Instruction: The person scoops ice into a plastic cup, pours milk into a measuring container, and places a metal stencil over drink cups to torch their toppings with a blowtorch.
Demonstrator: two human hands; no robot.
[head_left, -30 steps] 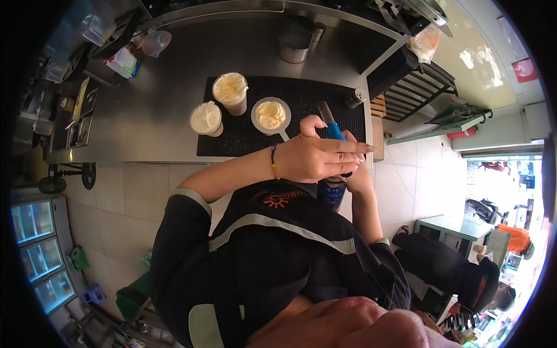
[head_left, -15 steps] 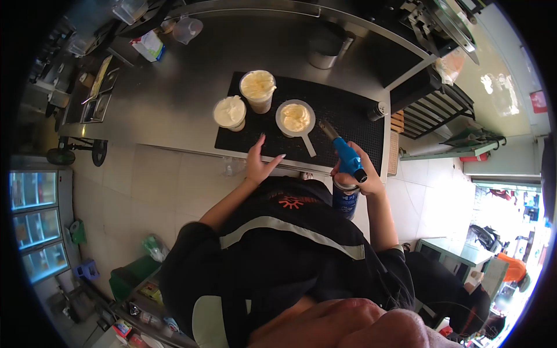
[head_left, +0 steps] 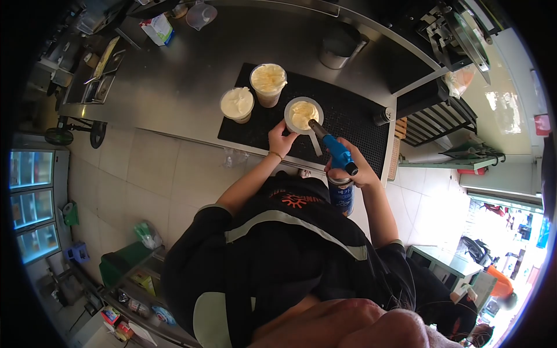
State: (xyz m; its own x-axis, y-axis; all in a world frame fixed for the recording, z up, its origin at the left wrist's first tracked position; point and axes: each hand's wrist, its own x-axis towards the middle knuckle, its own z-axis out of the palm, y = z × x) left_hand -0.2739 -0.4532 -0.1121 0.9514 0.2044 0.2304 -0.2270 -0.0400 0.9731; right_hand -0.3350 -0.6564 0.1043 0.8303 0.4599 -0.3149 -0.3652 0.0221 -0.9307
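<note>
My right hand (head_left: 361,165) grips a kitchen blowtorch (head_left: 337,151) with a blue head, screwed onto a dark blue gas can (head_left: 341,194). Its metal nozzle points at the cream topping (head_left: 303,113) of a cup; no flame can be made out. Around that cup's top sits a pale ring guard (head_left: 319,123), its flat handle toward me. My left hand (head_left: 281,139) is closed at the cup's near left side, fingers partly hidden under the ring. To the left stand two more cream-topped cups, a taller one (head_left: 268,87) and a shorter one (head_left: 237,105).
A black ribbed mat (head_left: 354,124) lies under the cups on the steel counter (head_left: 174,98). A metal pitcher (head_left: 336,53) stands behind it, a small dark canister (head_left: 383,116) at its right end. A carton (head_left: 156,30) and clear plastic jug (head_left: 201,15) are at the back left.
My left hand has gone from hanging open before the mat to the ringed cup's side. The blowtorch has moved left, its nozzle now over the cup's rim.
</note>
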